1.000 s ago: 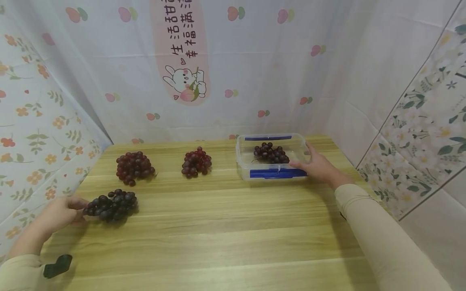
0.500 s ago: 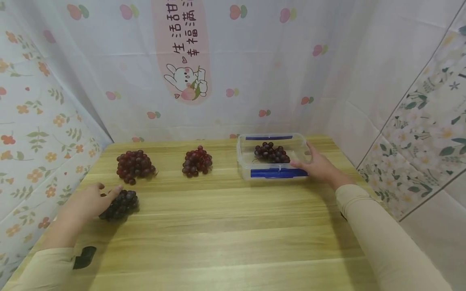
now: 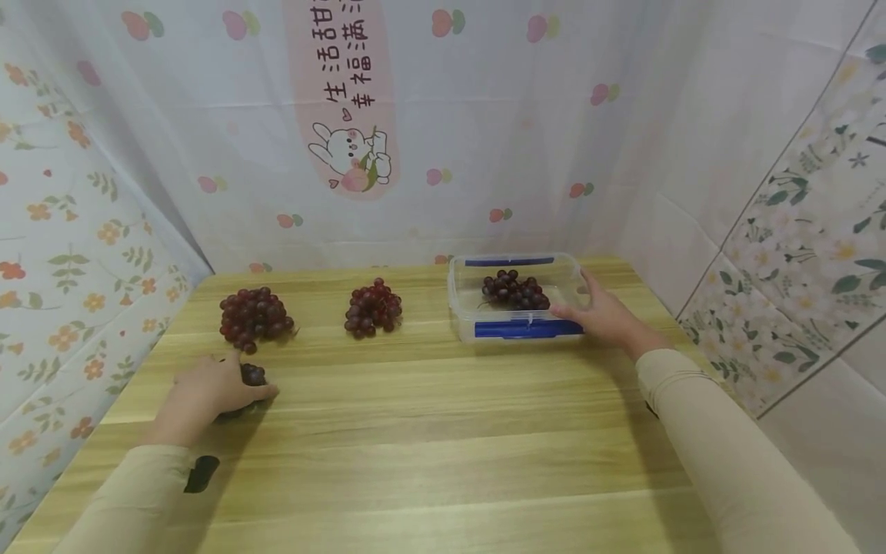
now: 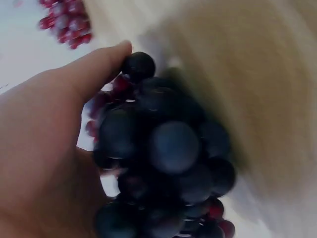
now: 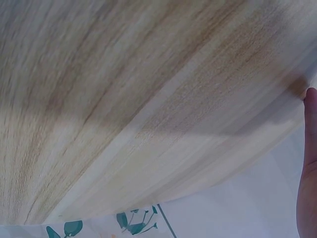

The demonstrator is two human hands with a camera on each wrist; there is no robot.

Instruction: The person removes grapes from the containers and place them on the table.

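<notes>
A bunch of dark purple-black grapes (image 3: 254, 375) lies at the left of the table, mostly covered by my left hand (image 3: 208, 394). My left thumb runs along one side of that bunch in the left wrist view, and the other fingers are largely hidden behind the grapes (image 4: 173, 148). At the right, a clear plastic food container (image 3: 465, 327) with blue clips stands uncovered, holding a bunch of dark grapes (image 3: 515, 291). My right hand (image 3: 605, 314) grips its right end, thumb at the near corner. Only a strip of the right hand (image 5: 308, 168) shows in the right wrist view.
A reddish grape bunch (image 3: 256, 317) lies behind my left hand, and a smaller red bunch (image 3: 374, 308) lies at the back middle. The wooden table (image 3: 443, 438) ends against a printed curtain (image 3: 443, 138) behind, with patterned cloth at both sides.
My left hand has moved right, from the left end of the dark bunch to over it, covering most of the grapes. The right hand and the container have stayed in place.
</notes>
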